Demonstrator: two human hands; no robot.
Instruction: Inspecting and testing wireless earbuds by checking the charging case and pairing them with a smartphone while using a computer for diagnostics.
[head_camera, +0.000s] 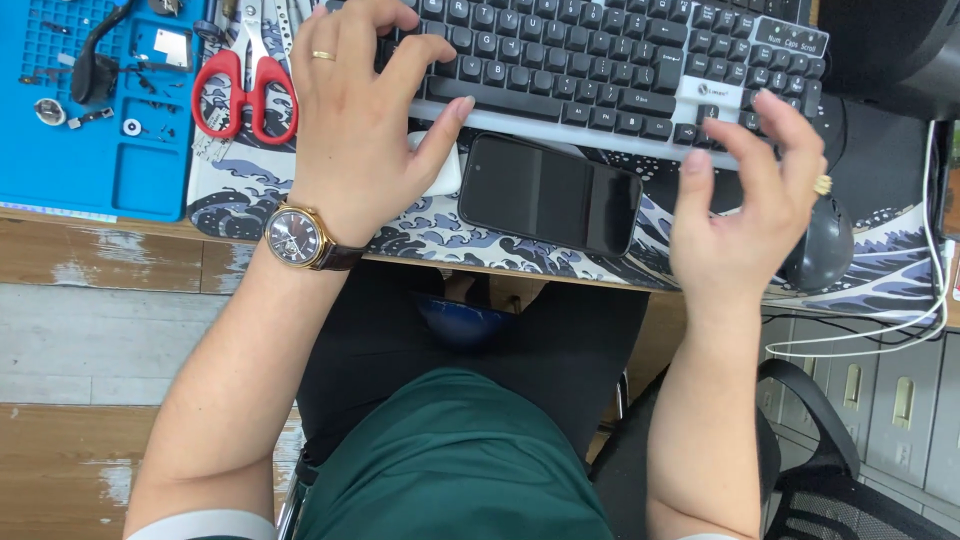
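My left hand (360, 110) rests on the left part of a black keyboard (600, 60), fingers spread over the keys, thumb stretched toward a small white case (445, 175). It wears a gold ring and a wristwatch (297, 238). My right hand (745, 215) hovers open, fingers apart, above the desk edge, just below the keyboard's right end and next to a black mouse (825, 245). A black phone (550, 193) lies face up with a dark screen between the two hands on a wave-patterned desk mat (240, 190).
Red-handled scissors (245, 90) lie left of my left hand. A blue work mat (100, 140) with small parts and tools fills the far left. White cables (935, 250) hang at the right edge. Below are my lap, a black chair (820, 440) and grey drawers.
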